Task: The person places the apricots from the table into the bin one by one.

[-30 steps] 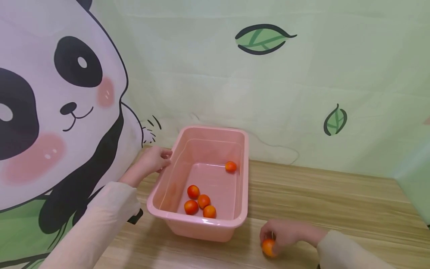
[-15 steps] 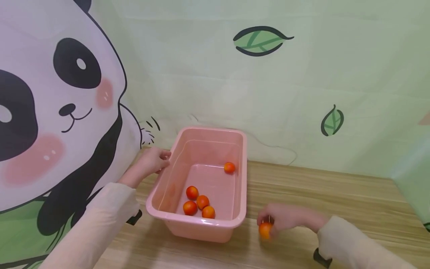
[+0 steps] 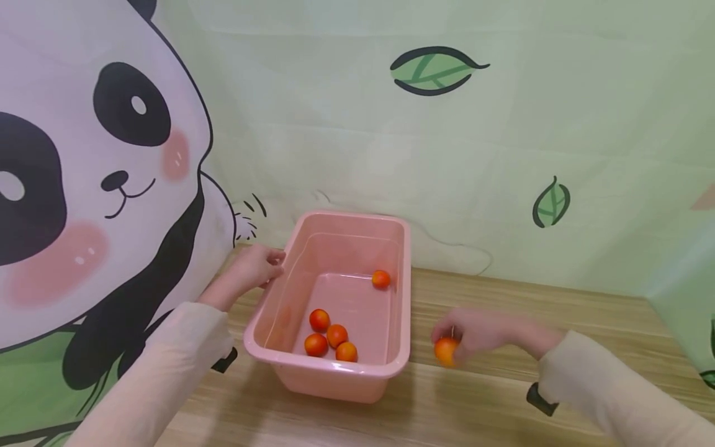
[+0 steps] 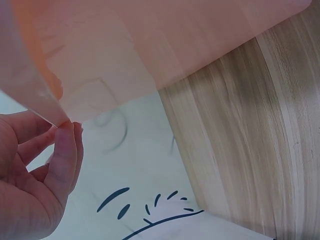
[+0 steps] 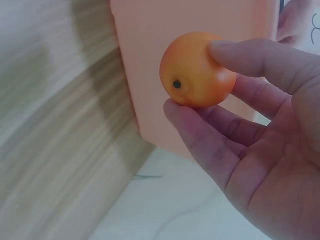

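A pink plastic basin (image 3: 329, 386) stands on the wooden table. My left hand (image 3: 254, 270) pinches its left rim; in the left wrist view the thumb and fingers (image 4: 64, 155) meet on the rim's edge. To the right of the basin, my right hand (image 3: 477, 329) holds a small round orange fruit (image 3: 446, 352) above the table. In the right wrist view this fruit (image 5: 192, 70) sits between thumb and fingertips, a dark dot at its end. Inside the basin, several orange-red fruits (image 3: 337, 335) lie grouped near the front, and a single fruit (image 3: 381, 279) rests at the back right.
Wooden table surface (image 3: 530, 323) extends to the right of the basin. Behind it hangs a pale green cloth backdrop (image 3: 335, 124) with printed leaves, and a large printed panda (image 3: 139, 205) is at the left. A thin line (image 3: 447, 241) runs behind the basin.
My right hand has moved away from me with the orange fruit, from low by the table's front to beside the basin's right wall. My left hand and the basin stay put.
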### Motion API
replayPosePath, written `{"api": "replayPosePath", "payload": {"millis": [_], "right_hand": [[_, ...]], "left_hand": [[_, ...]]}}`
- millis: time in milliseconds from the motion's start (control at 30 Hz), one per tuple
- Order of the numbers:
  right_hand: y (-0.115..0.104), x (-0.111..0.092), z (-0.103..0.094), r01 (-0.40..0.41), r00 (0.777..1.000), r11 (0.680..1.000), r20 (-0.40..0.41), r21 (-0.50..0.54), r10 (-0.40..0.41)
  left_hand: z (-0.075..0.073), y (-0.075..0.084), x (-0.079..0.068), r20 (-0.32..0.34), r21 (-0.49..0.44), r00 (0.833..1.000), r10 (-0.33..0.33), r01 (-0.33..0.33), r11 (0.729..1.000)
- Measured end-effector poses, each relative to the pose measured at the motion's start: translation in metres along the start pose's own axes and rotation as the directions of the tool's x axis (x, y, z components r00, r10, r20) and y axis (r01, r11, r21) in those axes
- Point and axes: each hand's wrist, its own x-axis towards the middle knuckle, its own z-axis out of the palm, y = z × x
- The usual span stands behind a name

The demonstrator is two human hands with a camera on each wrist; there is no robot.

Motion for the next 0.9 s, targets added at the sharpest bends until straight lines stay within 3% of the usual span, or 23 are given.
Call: {"api": "replayPosePath", "payload": {"millis": [133, 533, 900], "right_hand": [[-0.007, -0.002, -0.011, -0.028, 0.999, 0.999, -0.021, -0.020, 0.028], [-0.029, -0.009, -0.042, -0.025, 0.996, 0.987, -0.092, -0.158, 0.010], [-0.051, 0.000, -0.063, -0.045, 0.993, 0.980, -0.113, -0.196, 0.023]], "left_hand": [[0.000, 0.001, 0.000, 0.004, -0.008, 1.000, 0.001, -0.001, 1.000], [0.000, 0.001, -0.001, 0.011, -0.031, 1.000, 0.009, -0.009, 0.999], [-0.001, 0.003, -0.002, 0.011, -0.035, 1.000, 0.007, -0.007, 0.999]]}}
